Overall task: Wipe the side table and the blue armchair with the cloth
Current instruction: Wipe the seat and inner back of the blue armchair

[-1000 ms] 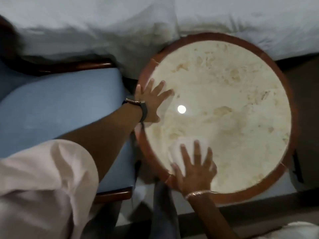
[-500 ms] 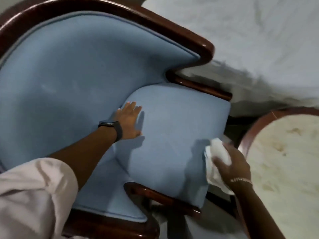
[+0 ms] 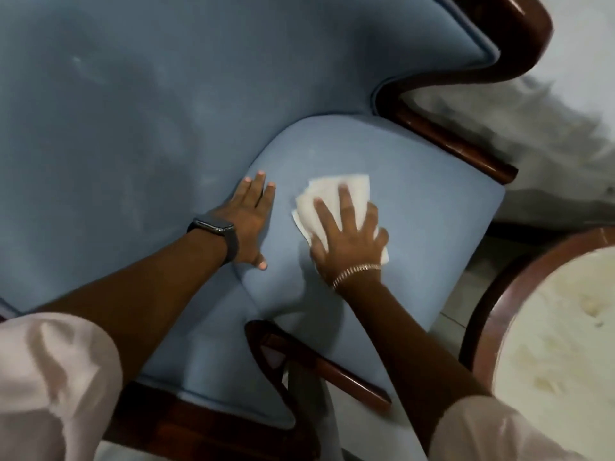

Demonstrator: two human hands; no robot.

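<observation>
The cloth, bunched in the right hand at the near right edge of the seat cushion half a second ago, is now spread flat and pressed mid-cushion under splayed fingers. The left hand has been shifted slightly right.

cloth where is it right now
In the head view, the cloth lies flat on the armchair seat, under the right hand, beside the left hand.

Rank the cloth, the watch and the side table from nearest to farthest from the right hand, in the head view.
From the right hand:
1. Cloth: under the palm, on the seat.
2. Watch: on the left wrist, to its left.
3. Side table: off to the right, beside the armchair.
</observation>
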